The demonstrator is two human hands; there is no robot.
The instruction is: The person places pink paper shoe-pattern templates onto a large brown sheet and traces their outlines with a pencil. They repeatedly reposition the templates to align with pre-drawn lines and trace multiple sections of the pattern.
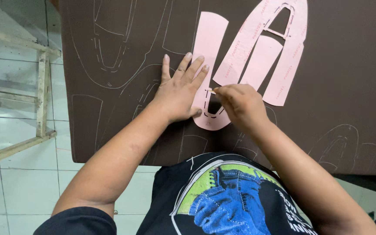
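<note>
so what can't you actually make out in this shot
- Tool in the right hand, head view: the closed fingers hide all but a thin tip, so its kind is unclear.
- Lower part of the pink template: partly covered by the left hand and the right hand.
- Larger pink template: its top is cut off by the upper edge.
- Brown sheet: runs past the top and right edges.
- Faint traced outlines: too thin to follow fully.

Left hand [180, 89] flat, right hand [240, 104] pinched
</note>
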